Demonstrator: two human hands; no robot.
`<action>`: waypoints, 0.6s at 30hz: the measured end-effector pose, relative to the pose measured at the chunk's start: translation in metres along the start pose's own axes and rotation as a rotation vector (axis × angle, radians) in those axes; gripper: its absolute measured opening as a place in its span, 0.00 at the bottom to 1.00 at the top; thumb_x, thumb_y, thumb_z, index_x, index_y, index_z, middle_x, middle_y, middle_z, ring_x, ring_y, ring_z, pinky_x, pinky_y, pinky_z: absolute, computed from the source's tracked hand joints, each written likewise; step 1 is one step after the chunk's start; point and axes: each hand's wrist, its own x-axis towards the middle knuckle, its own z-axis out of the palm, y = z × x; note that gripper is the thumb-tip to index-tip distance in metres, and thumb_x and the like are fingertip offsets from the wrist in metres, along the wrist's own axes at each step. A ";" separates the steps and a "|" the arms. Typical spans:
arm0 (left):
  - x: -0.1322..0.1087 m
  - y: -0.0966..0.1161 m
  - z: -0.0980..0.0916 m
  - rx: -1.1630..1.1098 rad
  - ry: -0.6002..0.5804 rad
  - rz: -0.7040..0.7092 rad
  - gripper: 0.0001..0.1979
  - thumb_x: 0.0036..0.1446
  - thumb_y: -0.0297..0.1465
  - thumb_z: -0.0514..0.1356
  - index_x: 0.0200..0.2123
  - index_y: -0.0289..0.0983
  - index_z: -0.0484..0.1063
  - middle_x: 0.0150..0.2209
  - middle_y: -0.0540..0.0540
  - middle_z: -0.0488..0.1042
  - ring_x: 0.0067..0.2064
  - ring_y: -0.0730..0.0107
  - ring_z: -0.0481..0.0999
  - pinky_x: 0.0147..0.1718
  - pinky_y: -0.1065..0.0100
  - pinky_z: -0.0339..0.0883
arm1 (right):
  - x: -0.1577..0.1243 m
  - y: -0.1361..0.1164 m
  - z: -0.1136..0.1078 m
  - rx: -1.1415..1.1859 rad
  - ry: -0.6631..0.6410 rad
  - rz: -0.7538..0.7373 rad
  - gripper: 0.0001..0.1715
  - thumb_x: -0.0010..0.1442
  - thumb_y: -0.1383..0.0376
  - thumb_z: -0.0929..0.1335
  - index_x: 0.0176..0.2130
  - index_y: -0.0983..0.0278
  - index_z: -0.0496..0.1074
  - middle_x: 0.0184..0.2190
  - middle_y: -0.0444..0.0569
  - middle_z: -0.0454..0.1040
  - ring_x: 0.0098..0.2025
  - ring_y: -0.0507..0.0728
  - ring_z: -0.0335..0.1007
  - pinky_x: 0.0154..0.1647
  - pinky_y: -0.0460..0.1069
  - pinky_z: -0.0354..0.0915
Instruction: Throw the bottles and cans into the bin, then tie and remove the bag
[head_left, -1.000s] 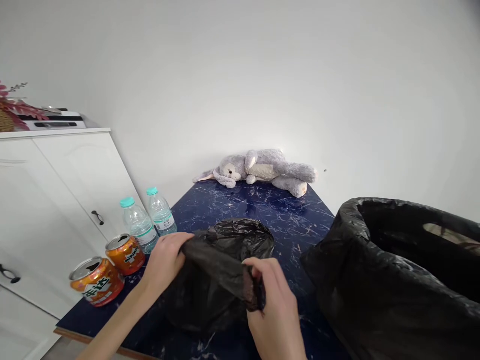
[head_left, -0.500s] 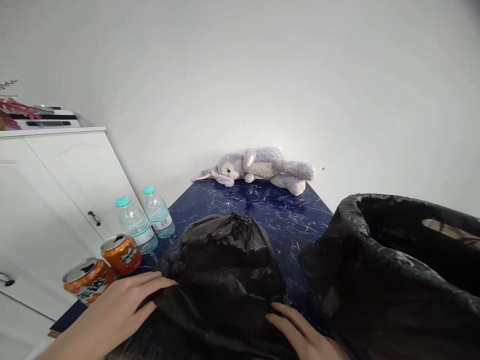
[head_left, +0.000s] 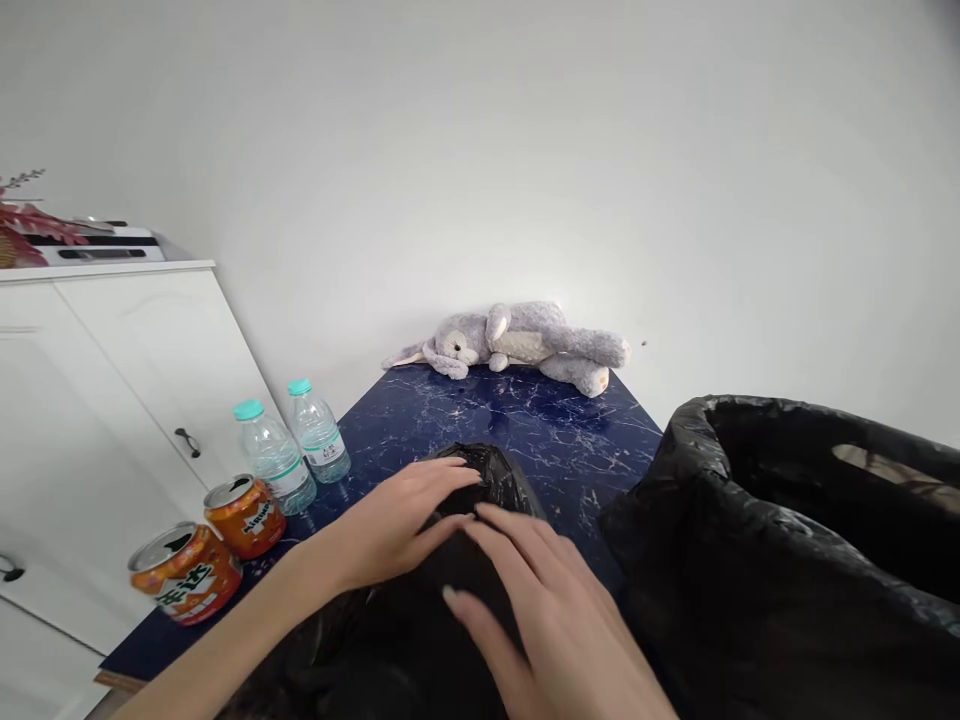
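Fingers of my left hand (head_left: 405, 520) curve over the black bag (head_left: 412, 640), the thumb held apart from them with a small gap of dark plastic showing between. On my right hand (head_left: 559, 600) the thumb stands wide of the fingers, and I see nothing gripped there. Both hands come together above the bag, the right fingertips close to the left thumb tip; whether they touch each other or press on the plastic, I cannot tell.

The bag lies on the blue marbled table (head_left: 427, 400) in front of me, partly hidden by my hands, its crumpled far end showing just beyond them. To my right is a big open bin (head_left: 742, 590) with black plastic folded over its rim and a pale slot on its inside wall.

Beyond my left forearm, two orange cans (head_left: 244, 517) stand opened near the table edge, and just past them two clear bottles (head_left: 319, 430) with turquoise caps stand upright. At the far end, against the wall (head_left: 480, 150), a grey toy bunny (head_left: 525, 345) lies on its side. A white cupboard (head_left: 120, 400) stands off to the left.
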 end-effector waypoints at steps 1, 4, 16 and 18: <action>0.013 -0.011 0.015 -0.007 -0.073 0.035 0.26 0.74 0.41 0.55 0.70 0.41 0.65 0.69 0.39 0.70 0.72 0.51 0.65 0.71 0.48 0.60 | 0.013 0.002 0.012 -0.053 -0.033 0.068 0.34 0.75 0.49 0.60 0.70 0.62 0.68 0.71 0.55 0.66 0.70 0.70 0.66 0.66 0.65 0.69; 0.033 -0.046 0.061 0.036 -0.299 0.101 0.44 0.64 0.48 0.65 0.75 0.33 0.56 0.75 0.30 0.57 0.77 0.36 0.52 0.74 0.37 0.43 | 0.035 0.015 0.053 -0.151 -0.290 0.249 0.43 0.76 0.46 0.58 0.74 0.72 0.58 0.75 0.63 0.52 0.77 0.77 0.45 0.74 0.74 0.50; 0.018 -0.107 0.135 0.071 -0.133 -0.277 0.41 0.69 0.61 0.46 0.78 0.48 0.49 0.78 0.42 0.50 0.78 0.40 0.46 0.74 0.38 0.37 | -0.006 0.022 0.095 -0.039 -0.207 0.124 0.39 0.74 0.44 0.60 0.71 0.65 0.66 0.74 0.58 0.59 0.75 0.75 0.52 0.75 0.74 0.50; 0.024 -0.112 0.143 0.133 -0.050 -0.402 0.39 0.72 0.58 0.39 0.77 0.46 0.51 0.77 0.38 0.55 0.77 0.36 0.49 0.71 0.32 0.37 | -0.020 0.003 0.106 0.039 -0.137 -0.022 0.37 0.72 0.42 0.63 0.68 0.59 0.70 0.68 0.53 0.70 0.71 0.73 0.64 0.73 0.72 0.57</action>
